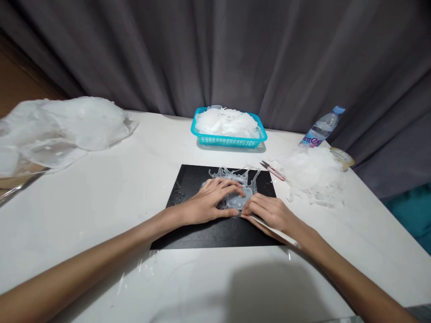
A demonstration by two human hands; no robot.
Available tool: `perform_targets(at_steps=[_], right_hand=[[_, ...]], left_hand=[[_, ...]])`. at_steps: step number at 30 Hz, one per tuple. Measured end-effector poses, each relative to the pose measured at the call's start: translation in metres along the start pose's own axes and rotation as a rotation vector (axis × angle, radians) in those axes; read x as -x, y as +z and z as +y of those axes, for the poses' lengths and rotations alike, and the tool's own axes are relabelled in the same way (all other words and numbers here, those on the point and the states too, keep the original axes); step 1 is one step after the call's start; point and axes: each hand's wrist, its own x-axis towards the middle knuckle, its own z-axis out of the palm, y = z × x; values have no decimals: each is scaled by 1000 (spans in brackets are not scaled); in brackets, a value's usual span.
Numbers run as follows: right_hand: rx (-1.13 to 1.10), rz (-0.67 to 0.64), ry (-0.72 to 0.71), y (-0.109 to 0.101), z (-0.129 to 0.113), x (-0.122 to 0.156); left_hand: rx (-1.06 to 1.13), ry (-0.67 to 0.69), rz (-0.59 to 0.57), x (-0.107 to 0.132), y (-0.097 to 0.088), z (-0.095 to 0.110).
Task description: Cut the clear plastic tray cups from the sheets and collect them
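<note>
A translucent, milky plastic or silicone piece [239,200] with small round marks lies on a black mat [208,235]. Thin, frayed edging [251,177] of the same clear material spreads beyond its far side. My left hand [217,197] rests over the piece's left part, fingers spread, with thumb and fingertips touching it. Closed at the near right edge of the piece is my right hand [267,211], gripping a slim white-handled tool [276,232] that slants back under the palm. The tool's tip is hidden by the fingers, so its exact kind cannot be seen.
Behind the mat stands a turquoise basket [229,141] heaped with whitish pieces. Pink-handled thread snips [273,171] lie beside a pile of clear scraps [313,172]. A water bottle [321,128] and a tape roll [342,158] are behind it. Plastic bags [77,121] sit far left.
</note>
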Motion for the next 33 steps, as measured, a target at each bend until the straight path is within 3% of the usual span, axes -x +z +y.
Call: perform_targets(at_steps=[6, 10, 14, 17, 21, 25, 28, 33], right_hand=[[132, 61, -23, 19, -1, 5], [140, 64, -31, 19, 1, 5], [6, 391, 277, 7, 22, -12], [-116, 477, 383, -5, 36, -23], [-217, 405, 347, -18, 33, -25], [-299, 332, 310, -25, 22, -23], [-284, 373, 290, -24, 17, -23], [-78, 609, 271, -17, -6, -14]], left_hand=[[9, 0, 0, -1, 1, 0], [13, 10, 5, -2, 1, 2], [2, -22, -20, -2, 0, -1], [10, -39, -42, -1, 1, -3], [24, -28, 149, -4, 2, -2], [-38, 1, 359, -20, -9, 9], [34, 47, 313, -32, -25, 16], [390, -83, 252, -34, -36, 13]])
